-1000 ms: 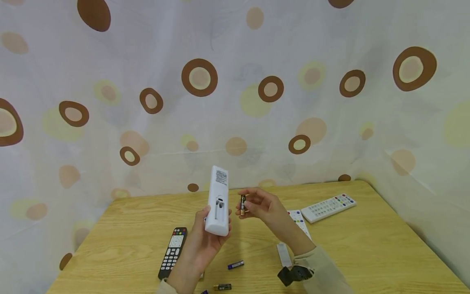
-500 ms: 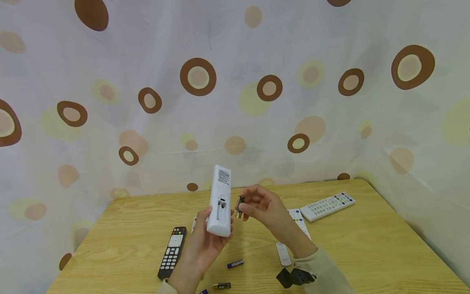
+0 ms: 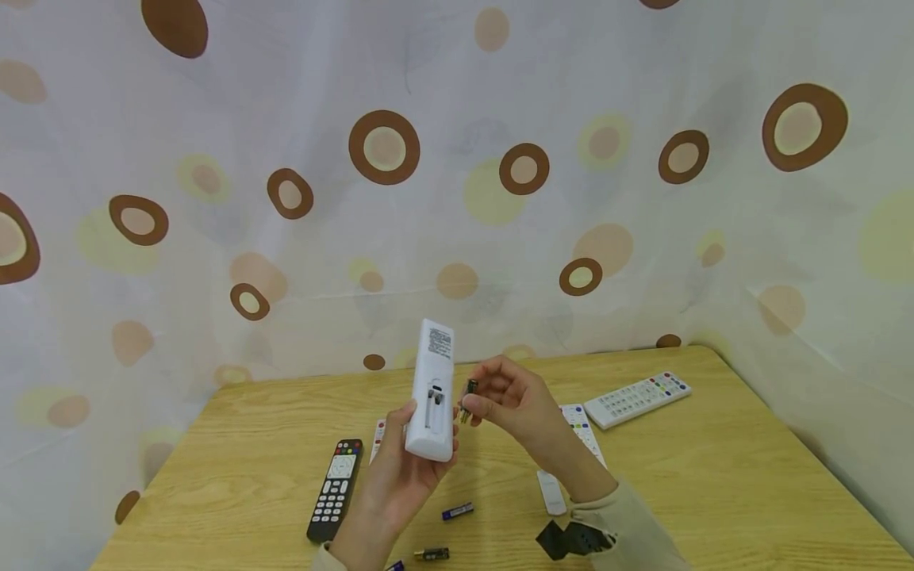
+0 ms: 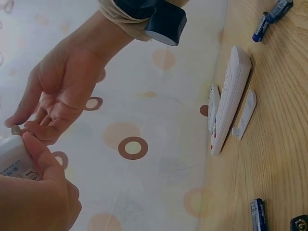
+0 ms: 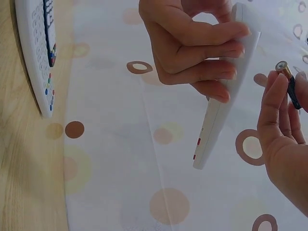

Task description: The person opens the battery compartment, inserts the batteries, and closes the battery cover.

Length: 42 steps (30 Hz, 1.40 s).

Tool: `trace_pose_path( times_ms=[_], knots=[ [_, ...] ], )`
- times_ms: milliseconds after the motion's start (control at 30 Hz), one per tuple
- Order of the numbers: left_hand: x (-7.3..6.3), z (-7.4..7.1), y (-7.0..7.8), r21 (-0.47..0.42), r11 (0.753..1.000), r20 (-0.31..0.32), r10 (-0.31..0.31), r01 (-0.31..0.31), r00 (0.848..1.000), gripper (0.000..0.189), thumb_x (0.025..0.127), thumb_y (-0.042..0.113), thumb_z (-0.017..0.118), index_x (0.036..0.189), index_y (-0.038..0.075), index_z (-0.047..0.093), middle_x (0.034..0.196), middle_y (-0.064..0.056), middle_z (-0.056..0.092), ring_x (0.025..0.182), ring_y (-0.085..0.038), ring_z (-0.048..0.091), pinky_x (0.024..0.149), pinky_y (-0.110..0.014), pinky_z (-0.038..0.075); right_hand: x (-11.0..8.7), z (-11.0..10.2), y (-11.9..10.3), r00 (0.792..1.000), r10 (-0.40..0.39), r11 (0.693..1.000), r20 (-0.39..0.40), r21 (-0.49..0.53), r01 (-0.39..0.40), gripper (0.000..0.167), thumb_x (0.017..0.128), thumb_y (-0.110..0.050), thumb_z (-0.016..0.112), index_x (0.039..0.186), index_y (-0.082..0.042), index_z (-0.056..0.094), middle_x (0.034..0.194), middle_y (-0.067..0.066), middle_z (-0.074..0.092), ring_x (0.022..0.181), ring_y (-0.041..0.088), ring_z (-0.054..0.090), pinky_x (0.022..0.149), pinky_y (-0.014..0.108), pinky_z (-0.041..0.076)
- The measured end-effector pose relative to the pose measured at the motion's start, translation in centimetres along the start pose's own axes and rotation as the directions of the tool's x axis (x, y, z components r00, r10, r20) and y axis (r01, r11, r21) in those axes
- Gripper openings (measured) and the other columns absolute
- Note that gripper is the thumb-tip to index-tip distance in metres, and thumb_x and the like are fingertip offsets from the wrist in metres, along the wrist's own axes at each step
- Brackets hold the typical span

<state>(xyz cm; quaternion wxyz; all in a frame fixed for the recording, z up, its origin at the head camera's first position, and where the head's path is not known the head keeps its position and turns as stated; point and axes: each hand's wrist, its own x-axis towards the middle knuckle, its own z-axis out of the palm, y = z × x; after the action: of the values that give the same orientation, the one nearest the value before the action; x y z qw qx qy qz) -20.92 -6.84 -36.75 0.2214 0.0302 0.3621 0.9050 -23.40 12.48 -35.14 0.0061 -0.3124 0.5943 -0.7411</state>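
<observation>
So the white remote (image 3: 432, 388) has shifted a bit right compared with a second ago, and the black-and-gold battery (image 3: 468, 401), about upright then, now leans, so the gap between them is smaller.

Fingers: the right hand (image 3: 510, 400) pinches the battery between thumb and fingertips; the left hand (image 3: 403, 472) grips the remote round its lower half. Both are up in the air over the wooden table (image 3: 728, 492), battery just right of the uncovered battery compartment (image 3: 434, 410). I can't tell if they touch.

Doing it well, imo: keep the remote steady, check the polarity marks, compress the spring with the matching end, then press the other end down.

Battery's long axis tilts, gold end down-left, black end up-right. Remote stands nearly lengthwise, back towards the head camera, label end up and away, compartment end nearer the person.

Further out: a purple battery (image 3: 458, 511) lies below the hands, a black remote (image 3: 336, 492) to the left, and what looks like a battery cover (image 3: 551, 493) beside the right forearm.
</observation>
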Motion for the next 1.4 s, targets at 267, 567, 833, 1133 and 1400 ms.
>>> trace_pose_path(
  times_ms=[267, 567, 833, 1133, 1400],
  knots=[
    [-0.1, 0.3, -0.2, -0.005, 1.0, 0.01, -0.003, 0.003, 1.0, 0.056, 0.101, 0.039, 0.038, 0.147, 0.014, 0.019, 0.108, -0.008, 0.05, 0.091, -0.013, 0.056, 0.081, -0.022, 0.05, 0.0, 0.9, -0.3, 0.992, 0.037, 0.999, -0.121, -0.001, -0.037, 0.029, 0.088, -0.006, 0.069, 0.11, 0.004, 0.053, 0.095, 0.003, 0.066, 0.079, 0.016, 0.065, 0.075, 0.034, 0.056],
    [0.0, 0.4, -0.3, -0.005, 1.0, 0.033, -0.008, 0.008, 0.999, 0.055, 0.101, 0.039, 0.037, 0.146, 0.012, 0.02, 0.109, -0.007, 0.053, 0.091, -0.012, 0.056, 0.082, -0.021, 0.05, 0.0, 1.3, -0.2, 0.985, -0.008, 1.0, -0.173, -0.002, 0.007, 0.02, 0.086, -0.003, 0.07, 0.101, 0.0, 0.057, 0.093, 0.003, 0.066, 0.079, 0.017, 0.066, 0.08, 0.035, 0.056],
    [-0.2, 0.4, -0.5, -0.036, 0.999, 0.102, 0.011, -0.007, 0.995, 0.054, 0.1, 0.038, 0.034, 0.147, 0.014, 0.021, 0.114, -0.006, 0.056, 0.086, -0.013, 0.059, 0.078, -0.02, 0.051, 0.0, 1.3, -0.8, 0.972, -0.07, 0.998, -0.226, -0.025, 0.066, 0.014, 0.086, -0.001, 0.069, 0.096, -0.002, 0.06, 0.092, 0.003, 0.067, 0.08, 0.015, 0.065, 0.079, 0.032, 0.056],
    [0.1, 0.4, -1.3, -0.104, 0.994, 0.193, 0.036, -0.016, 0.98, 0.051, 0.101, 0.038, 0.025, 0.145, 0.011, 0.028, 0.114, -0.005, 0.056, 0.089, -0.013, 0.056, 0.08, -0.021, 0.049, 0.0, 1.2, -1.5, 0.96, -0.148, 0.989, -0.237, -0.015, 0.149, 0.014, 0.087, 0.001, 0.068, 0.096, -0.006, 0.061, 0.094, 0.001, 0.067, 0.082, 0.013, 0.066, 0.078, 0.029, 0.055],
    [0.5, 0.4, -1.9, -0.162, 0.987, 0.208, 0.056, -0.022, 0.976, 0.05, 0.099, 0.04, 0.031, 0.129, 0.007, 0.053, 0.101, -0.006, 0.057, 0.088, -0.013, 0.054, 0.079, -0.022, 0.047, -0.1, 1.3, -1.5, 0.955, -0.189, 0.982, -0.23, -0.028, 0.188, 0.013, 0.087, 0.003, 0.066, 0.098, -0.002, 0.061, 0.094, 0.002, 0.064, 0.085, 0.015, 0.066, 0.079, 0.031, 0.056]
  ],
)
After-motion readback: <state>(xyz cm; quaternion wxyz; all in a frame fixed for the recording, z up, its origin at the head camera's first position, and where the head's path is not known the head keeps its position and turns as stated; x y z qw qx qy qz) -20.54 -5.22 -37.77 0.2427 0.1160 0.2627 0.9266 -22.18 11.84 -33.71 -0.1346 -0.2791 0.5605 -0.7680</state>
